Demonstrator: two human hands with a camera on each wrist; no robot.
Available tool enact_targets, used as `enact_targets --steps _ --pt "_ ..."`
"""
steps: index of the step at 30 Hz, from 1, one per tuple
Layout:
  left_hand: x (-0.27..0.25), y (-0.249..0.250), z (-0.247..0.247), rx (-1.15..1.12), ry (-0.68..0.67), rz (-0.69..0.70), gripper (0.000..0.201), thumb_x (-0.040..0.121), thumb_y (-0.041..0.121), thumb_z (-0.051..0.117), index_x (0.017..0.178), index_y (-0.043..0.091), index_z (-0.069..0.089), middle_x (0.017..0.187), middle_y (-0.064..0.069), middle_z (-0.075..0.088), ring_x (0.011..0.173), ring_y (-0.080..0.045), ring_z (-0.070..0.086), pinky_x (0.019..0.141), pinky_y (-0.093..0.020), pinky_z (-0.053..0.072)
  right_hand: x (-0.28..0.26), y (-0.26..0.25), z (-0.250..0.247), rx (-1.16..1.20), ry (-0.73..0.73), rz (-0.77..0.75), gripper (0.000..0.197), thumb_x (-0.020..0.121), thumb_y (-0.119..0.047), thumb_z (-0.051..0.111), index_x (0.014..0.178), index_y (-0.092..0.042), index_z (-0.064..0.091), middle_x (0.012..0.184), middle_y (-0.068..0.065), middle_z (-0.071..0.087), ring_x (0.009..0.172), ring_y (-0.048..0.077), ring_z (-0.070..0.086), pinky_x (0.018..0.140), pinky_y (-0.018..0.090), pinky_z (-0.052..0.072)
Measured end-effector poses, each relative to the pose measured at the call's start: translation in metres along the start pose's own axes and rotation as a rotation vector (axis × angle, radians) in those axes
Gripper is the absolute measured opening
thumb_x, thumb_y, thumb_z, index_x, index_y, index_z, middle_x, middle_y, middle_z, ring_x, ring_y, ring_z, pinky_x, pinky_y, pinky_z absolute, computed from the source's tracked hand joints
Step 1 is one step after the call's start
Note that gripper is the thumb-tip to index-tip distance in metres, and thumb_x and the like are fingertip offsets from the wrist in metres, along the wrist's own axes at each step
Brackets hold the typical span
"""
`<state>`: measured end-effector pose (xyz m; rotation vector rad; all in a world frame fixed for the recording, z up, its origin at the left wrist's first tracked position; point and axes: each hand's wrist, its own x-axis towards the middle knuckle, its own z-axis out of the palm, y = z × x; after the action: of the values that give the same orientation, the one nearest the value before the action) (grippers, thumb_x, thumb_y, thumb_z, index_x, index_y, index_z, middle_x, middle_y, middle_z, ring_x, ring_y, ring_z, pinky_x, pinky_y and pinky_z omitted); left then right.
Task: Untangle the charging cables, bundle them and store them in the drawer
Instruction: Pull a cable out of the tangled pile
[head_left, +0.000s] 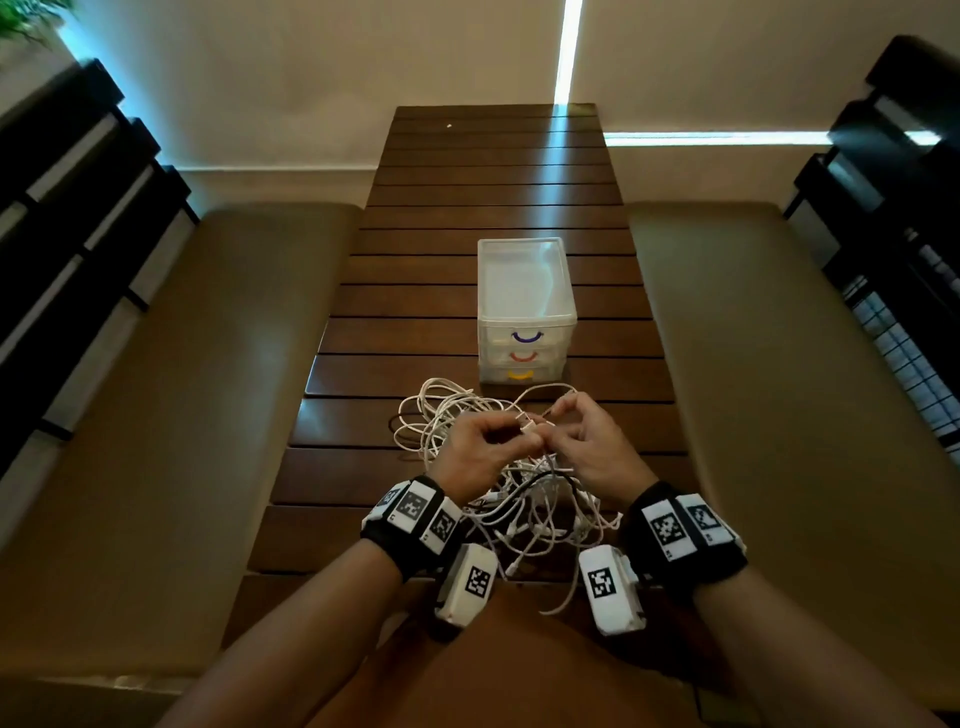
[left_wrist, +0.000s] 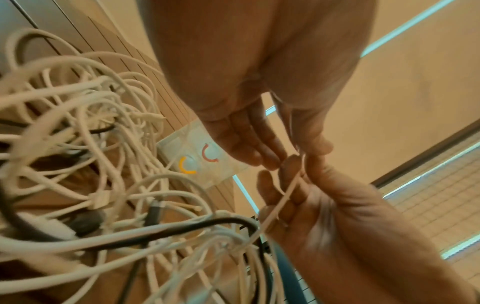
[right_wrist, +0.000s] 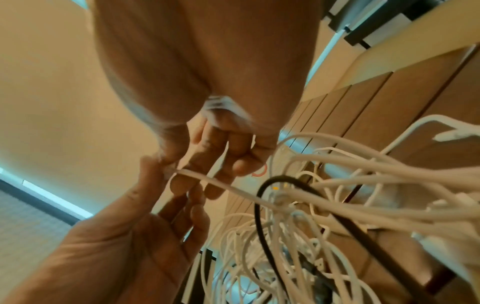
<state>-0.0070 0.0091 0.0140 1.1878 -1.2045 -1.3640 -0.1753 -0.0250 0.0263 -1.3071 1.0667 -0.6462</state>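
A tangle of white charging cables (head_left: 519, 504) with one black cable (head_left: 550, 475) lies on the near part of the wooden slatted table (head_left: 493, 208). Both hands hover above it. My left hand (head_left: 519, 436) pinches a white cable end with its connector (head_left: 527, 426). My right hand (head_left: 561, 418) pinches the same cable right beside it. In the left wrist view the left hand (left_wrist: 293, 152) pinches the white strand, which runs down across the other hand's fingers (left_wrist: 291, 197) into the tangle (left_wrist: 103, 164). The right hand (right_wrist: 176, 162) shows the same pinch. All three drawers of the clear drawer unit (head_left: 524, 332) are closed.
The drawer unit has purple, red and yellow handles and stands just beyond the cables, slightly right of centre. Padded benches (head_left: 182, 415) (head_left: 779, 415) flank the table, with dark slatted backs behind them. The far half of the table is bare wood.
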Motion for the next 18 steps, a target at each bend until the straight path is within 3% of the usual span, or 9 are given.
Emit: enact_targets --steps 3,7,10,13,15,18 --pt "0.006 0.017 -0.004 -0.034 0.042 0.072 0.012 0.089 0.000 0.060 0.097 0.003 0.069 0.088 -0.004 0.072 0.084 -0.017 0.068 0.079 -0.029 0.054 -0.001 -0.008 -0.001 0.061 -0.142 0.015 0.012 0.097 -0.026 0.050 0.099 -0.014 0.053 0.082 0.005 0.068 0.079 0.018 0.067 0.069 0.028 0.053" --pt "0.010 0.050 -0.014 -0.179 0.014 0.081 0.015 0.096 0.005 0.047 0.098 0.007 0.061 0.085 -0.008 0.070 0.084 -0.022 0.068 0.080 -0.037 0.057 0.004 -0.001 -0.007 -0.315 -0.209 -0.061 0.010 0.093 -0.023 0.060 0.101 -0.017 0.061 0.093 0.004 0.067 0.087 0.017 0.065 0.079 0.026 0.054" --pt "0.013 0.074 -0.022 -0.298 0.021 0.125 0.013 0.094 0.013 0.046 0.097 0.008 0.057 0.076 -0.004 0.070 0.079 -0.026 0.069 0.080 -0.048 0.057 0.009 0.014 -0.014 -0.447 -0.168 -0.095 0.004 0.089 -0.015 0.066 0.092 -0.016 0.067 0.091 0.000 0.067 0.087 0.012 0.062 0.084 0.031 0.052" --pt "0.019 0.087 -0.036 -0.385 0.037 0.178 0.014 0.093 0.014 0.045 0.100 0.008 0.056 0.075 -0.004 0.066 0.075 -0.024 0.068 0.076 -0.050 0.057 0.011 0.023 -0.018 -0.452 -0.085 -0.112 0.015 0.083 -0.009 0.071 0.084 -0.023 0.066 0.087 -0.005 0.066 0.083 0.003 0.060 0.078 0.027 0.049" --pt "0.021 0.094 -0.045 -0.421 0.060 0.204 0.014 0.095 0.013 0.044 0.099 0.010 0.057 0.074 -0.003 0.063 0.071 -0.022 0.066 0.074 -0.048 0.057 0.015 0.024 -0.021 -0.417 0.006 -0.129 0.019 0.082 -0.007 0.073 0.082 -0.025 0.067 0.087 -0.006 0.067 0.086 0.002 0.062 0.079 0.026 0.050" --pt "0.021 0.101 -0.055 -0.510 0.123 0.228 0.016 0.096 0.016 0.042 0.093 0.013 0.058 0.068 -0.001 0.054 0.058 -0.015 0.053 0.064 -0.035 0.053 0.020 0.017 -0.021 -0.318 0.056 -0.132 0.014 0.084 -0.009 0.071 0.084 -0.023 0.071 0.088 -0.004 0.070 0.088 0.013 0.067 0.085 0.037 0.056"
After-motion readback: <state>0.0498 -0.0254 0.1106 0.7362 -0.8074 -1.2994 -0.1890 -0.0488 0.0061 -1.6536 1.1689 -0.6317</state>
